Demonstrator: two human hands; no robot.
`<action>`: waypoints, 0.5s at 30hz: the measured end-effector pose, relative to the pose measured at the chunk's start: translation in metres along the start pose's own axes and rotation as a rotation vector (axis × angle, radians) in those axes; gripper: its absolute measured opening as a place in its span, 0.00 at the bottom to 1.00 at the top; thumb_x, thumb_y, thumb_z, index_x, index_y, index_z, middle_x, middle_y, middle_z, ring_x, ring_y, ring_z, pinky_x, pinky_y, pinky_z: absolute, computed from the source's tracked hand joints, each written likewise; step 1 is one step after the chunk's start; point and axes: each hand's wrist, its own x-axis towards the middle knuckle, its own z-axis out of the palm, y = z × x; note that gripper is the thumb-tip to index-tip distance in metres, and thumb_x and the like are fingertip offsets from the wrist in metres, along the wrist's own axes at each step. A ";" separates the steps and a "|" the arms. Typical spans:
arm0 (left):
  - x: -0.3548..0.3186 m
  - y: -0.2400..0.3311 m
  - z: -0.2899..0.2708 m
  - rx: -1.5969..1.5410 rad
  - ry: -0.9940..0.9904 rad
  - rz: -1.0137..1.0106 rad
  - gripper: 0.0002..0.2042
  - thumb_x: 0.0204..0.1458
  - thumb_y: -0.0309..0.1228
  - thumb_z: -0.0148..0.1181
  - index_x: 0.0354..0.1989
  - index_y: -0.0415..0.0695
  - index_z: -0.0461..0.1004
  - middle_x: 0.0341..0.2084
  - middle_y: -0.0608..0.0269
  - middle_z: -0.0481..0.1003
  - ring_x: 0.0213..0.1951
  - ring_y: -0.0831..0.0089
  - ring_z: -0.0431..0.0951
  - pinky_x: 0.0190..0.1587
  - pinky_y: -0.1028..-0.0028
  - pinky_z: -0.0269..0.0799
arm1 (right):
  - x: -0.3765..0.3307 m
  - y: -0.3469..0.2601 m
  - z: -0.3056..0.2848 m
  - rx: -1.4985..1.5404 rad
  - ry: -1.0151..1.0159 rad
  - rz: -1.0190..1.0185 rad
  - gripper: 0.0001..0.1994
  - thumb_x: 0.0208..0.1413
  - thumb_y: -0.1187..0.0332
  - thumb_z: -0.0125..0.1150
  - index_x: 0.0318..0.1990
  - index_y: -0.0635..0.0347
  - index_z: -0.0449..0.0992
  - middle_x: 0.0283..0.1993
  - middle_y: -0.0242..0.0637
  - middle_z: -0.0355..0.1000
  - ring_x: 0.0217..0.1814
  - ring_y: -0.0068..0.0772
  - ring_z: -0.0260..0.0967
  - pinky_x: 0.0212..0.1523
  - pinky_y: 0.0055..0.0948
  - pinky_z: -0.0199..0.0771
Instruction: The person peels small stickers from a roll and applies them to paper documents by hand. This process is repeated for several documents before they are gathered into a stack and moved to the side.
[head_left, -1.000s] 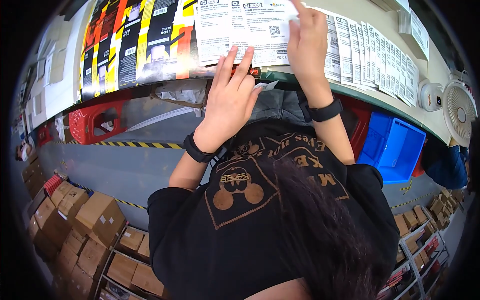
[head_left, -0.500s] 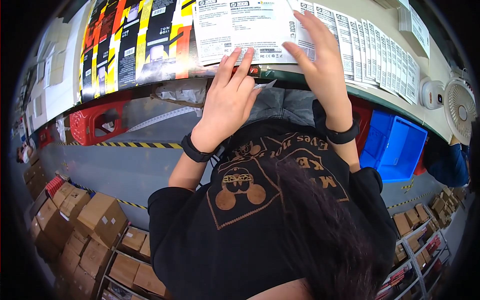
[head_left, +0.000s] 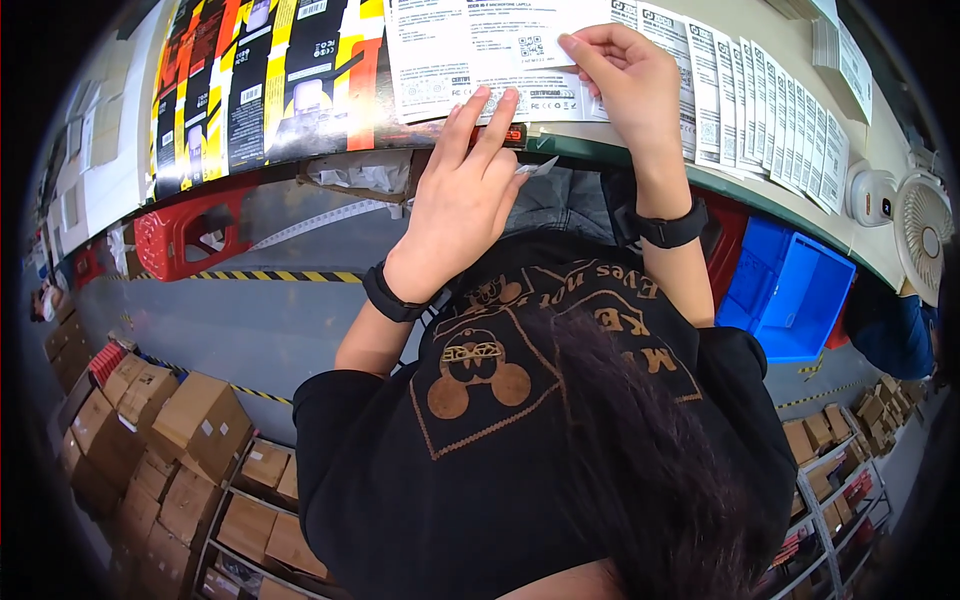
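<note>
My left hand point(head_left: 460, 190) rests at the table's front edge. Its index and middle fingers stretch onto the lower edge of a white printed sheet point(head_left: 425, 60), and nothing is gripped. Thumb and forefinger of my right hand point(head_left: 635, 90) pinch the right corner of a small white label point(head_left: 530, 45) with a square code, which lies over the printed sheets. To the right, several white printed sheets point(head_left: 740, 110) are fanned out in an overlapping row. Left of the white sheet are flat black, yellow and red printed packaging sheets point(head_left: 250, 90).
A small white fan point(head_left: 925, 230) stands at the table's right end, near a stack of white cards point(head_left: 842, 60). Below the table edge are a blue crate point(head_left: 790, 295) and a red stool point(head_left: 180, 235). Cardboard boxes point(head_left: 205, 425) stand behind me.
My right hand has gone from spread fingers to a pinch on the label's corner. A square code now shows on the label. My left hand has barely moved.
</note>
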 end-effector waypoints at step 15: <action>0.001 0.000 0.000 -0.039 0.006 -0.004 0.08 0.43 0.24 0.58 0.23 0.36 0.64 0.58 0.52 0.58 0.60 0.51 0.54 0.58 0.58 0.55 | -0.010 -0.010 0.011 -0.274 0.018 0.036 0.12 0.48 0.67 0.62 0.39 0.63 0.72 0.28 0.36 0.70 0.31 0.29 0.68 0.35 0.24 0.68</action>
